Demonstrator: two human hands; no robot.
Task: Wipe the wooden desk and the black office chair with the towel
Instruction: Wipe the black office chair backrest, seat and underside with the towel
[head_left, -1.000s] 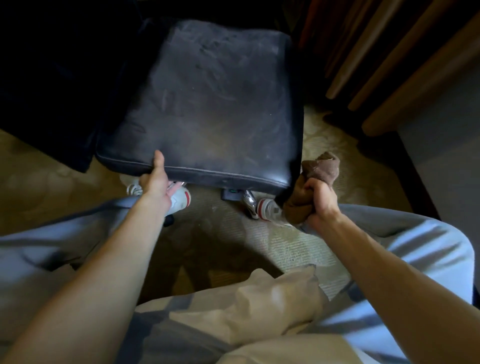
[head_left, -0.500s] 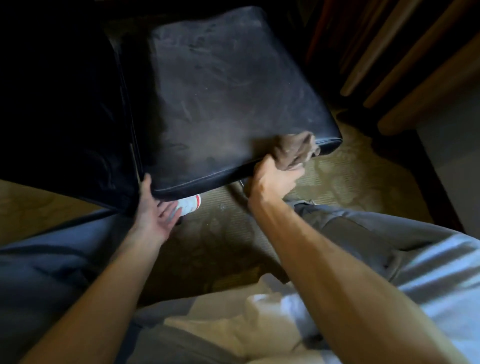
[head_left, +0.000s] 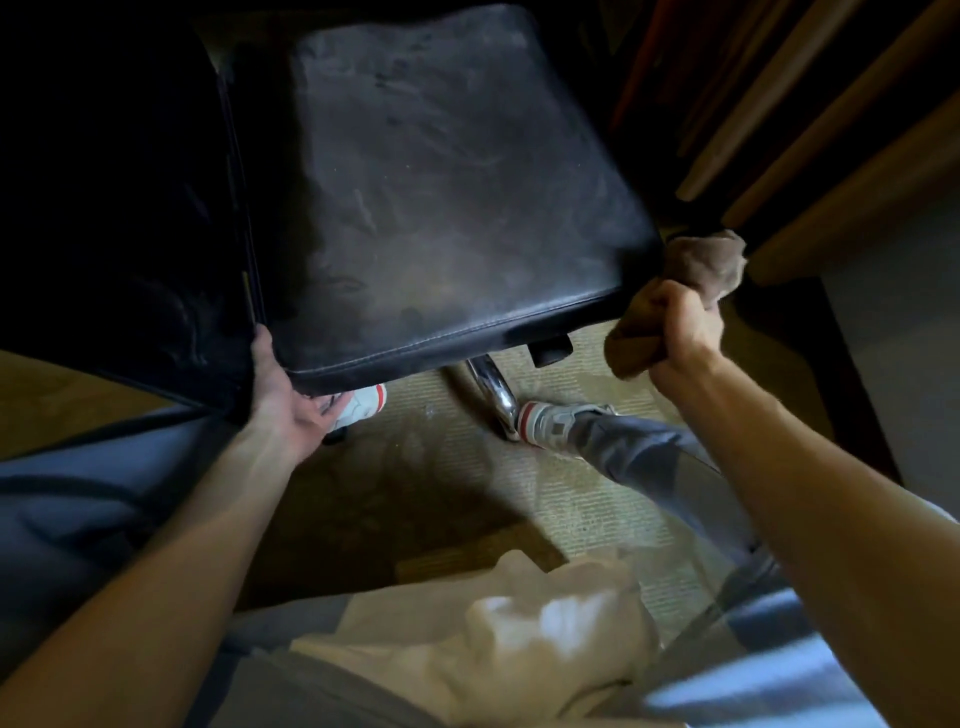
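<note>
both arms reach forward, left hand (head_left: 291, 408) gripping the chair seat (head_left: 441, 182) from below, right hand (head_left: 685, 332) fisted round the towel (head_left: 704, 257).

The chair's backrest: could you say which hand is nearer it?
Left. The left hand is at the backrest's lower edge; the right hand holds the towel across the seat.

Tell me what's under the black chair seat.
Visible: a chrome base leg, a black knob, a white shoe, carpet, and the left hand gripping the corner. The seat hides the rest of the base.
</note>
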